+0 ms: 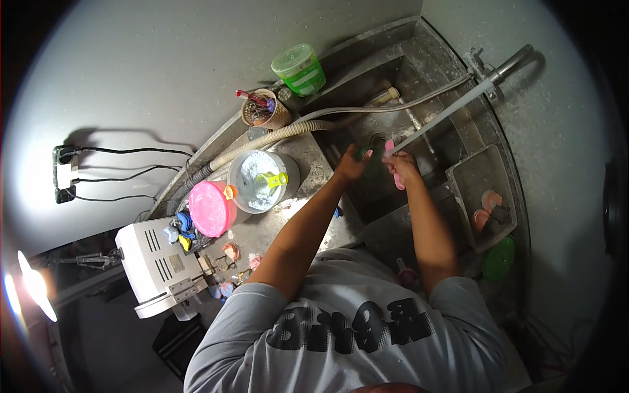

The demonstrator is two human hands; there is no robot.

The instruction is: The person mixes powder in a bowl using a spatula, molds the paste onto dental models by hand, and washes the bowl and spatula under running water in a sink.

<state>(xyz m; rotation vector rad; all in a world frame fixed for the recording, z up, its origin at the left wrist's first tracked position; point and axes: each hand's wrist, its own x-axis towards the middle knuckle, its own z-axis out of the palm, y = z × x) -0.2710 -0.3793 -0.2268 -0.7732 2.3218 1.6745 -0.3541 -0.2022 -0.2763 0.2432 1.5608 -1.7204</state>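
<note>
My right hand [405, 166] is closed around a long, flat pink tool [399, 181] over the sink basin; its exact kind is hard to tell. Right above that hand is the lower end of a pale hose [438, 120] that slants down from the wall tap [512, 63]. To the left, my left hand [352, 165] is curled, with a bit of dark green showing at its fingers. What it grips is too dark to make out. Beneath both hands lies the stained grey sink [367, 196].
On the left counter stand a clear tub of white powder with a green scoop [272, 179], a pink-lidded tub [211, 208] and a white machine [160, 259]. A cup of tools [267, 112] and green bucket [300, 71] stand behind. Right, a tray [464, 180] holds pink casts [488, 201].
</note>
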